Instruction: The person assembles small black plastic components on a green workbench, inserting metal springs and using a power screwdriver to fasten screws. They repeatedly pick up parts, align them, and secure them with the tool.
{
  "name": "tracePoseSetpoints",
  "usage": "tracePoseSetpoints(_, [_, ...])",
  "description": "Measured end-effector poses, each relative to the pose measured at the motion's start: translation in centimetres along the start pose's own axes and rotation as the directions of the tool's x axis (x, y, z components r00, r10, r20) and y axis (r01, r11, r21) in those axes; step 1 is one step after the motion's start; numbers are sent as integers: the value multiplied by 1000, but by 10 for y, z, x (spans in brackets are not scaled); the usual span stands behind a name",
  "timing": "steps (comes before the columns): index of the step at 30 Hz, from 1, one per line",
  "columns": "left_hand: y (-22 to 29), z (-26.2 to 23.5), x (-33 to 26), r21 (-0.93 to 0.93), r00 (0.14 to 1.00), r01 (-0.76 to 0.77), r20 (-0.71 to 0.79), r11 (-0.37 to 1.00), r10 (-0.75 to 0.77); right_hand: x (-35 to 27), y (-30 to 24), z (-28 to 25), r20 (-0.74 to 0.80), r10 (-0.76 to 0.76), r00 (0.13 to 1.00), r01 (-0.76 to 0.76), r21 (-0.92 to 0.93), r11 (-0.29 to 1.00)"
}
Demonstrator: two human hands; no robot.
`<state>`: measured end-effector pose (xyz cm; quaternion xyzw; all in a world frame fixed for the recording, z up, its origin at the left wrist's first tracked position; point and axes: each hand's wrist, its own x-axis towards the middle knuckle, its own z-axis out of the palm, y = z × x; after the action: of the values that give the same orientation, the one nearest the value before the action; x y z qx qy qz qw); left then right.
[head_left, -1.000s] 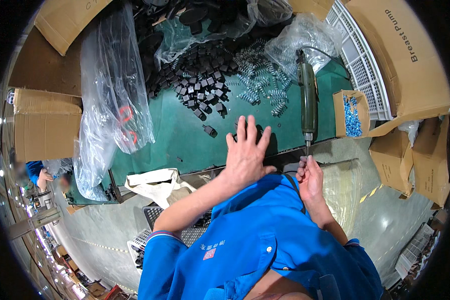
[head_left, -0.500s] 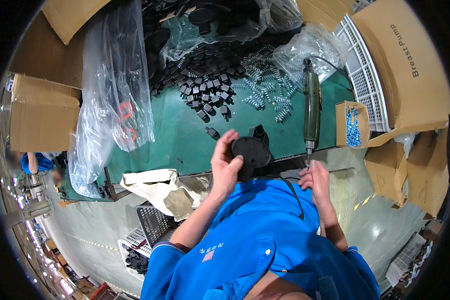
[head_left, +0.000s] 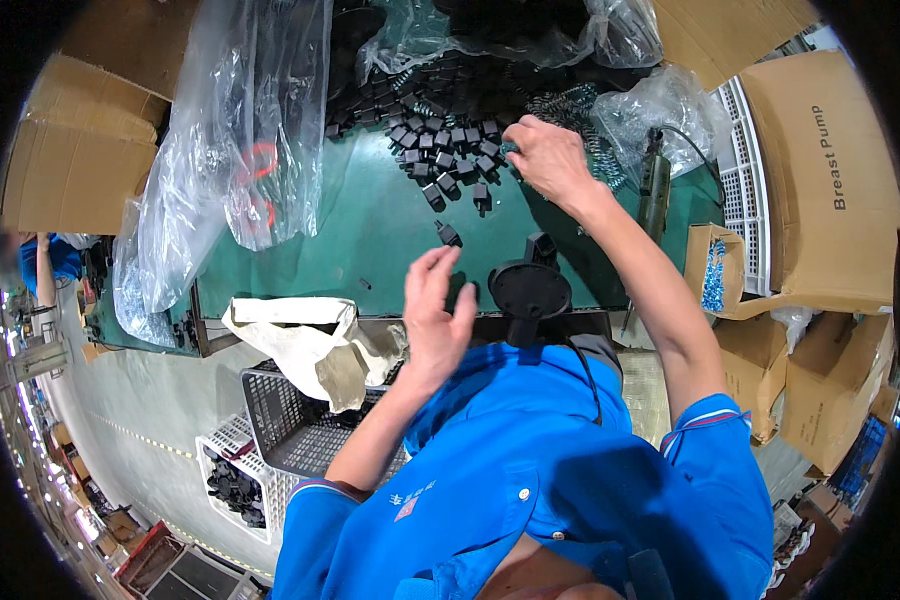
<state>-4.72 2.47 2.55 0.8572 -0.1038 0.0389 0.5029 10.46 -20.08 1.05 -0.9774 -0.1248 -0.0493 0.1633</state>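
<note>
My left hand (head_left: 435, 320) is open at the table's front edge, thumb apart from the fingers. Its fingertips are close to a loose black block with a stem (head_left: 448, 234). Right of that hand, a black round disc-shaped part (head_left: 530, 291) with a post rests at the edge, held by neither hand. My right hand (head_left: 552, 160) reaches far across the table, fingers curled, between a pile of small black blocks (head_left: 440, 150) and a heap of metal coil springs (head_left: 606, 160). What its fingertips grip, if anything, is hidden. My right forearm passes close to a dark green electric screwdriver (head_left: 654, 190).
A small cardboard box of bluish screws (head_left: 713, 275) stands at the right. Clear plastic bags (head_left: 270, 120) hang over the table's left. Below the front edge are a whitish cloth sack (head_left: 315, 345) and a dark crate (head_left: 290, 430). Large cartons (head_left: 820, 190) flank the table.
My left hand has let go of the black disc part and moved slightly left. My right hand has left the screwdriver's tip and swung up and forward to the springs and blocks.
</note>
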Motion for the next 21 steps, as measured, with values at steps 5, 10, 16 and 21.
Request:
tracePoseSetpoints(5, [-23,-10,35,68,989,145,-15,987,-144,6,7,13,-79,-49,996,45,-55,998])
tracePoseSetpoints(10, [-48,-4,56,229,992,-4,123,973,-25,-65,-11,-47,-78,175,981,-93,607,789])
tracePoseSetpoints(16, [-39,-1,56,-382,931,352,237,854,-278,-127,-27,-43,-55,222,974,-112,733,671])
tracePoseSetpoints(21, [-8,-2,38,-638,956,292,214,712,-200,-130,-32,-29,-171,75,982,20,498,867])
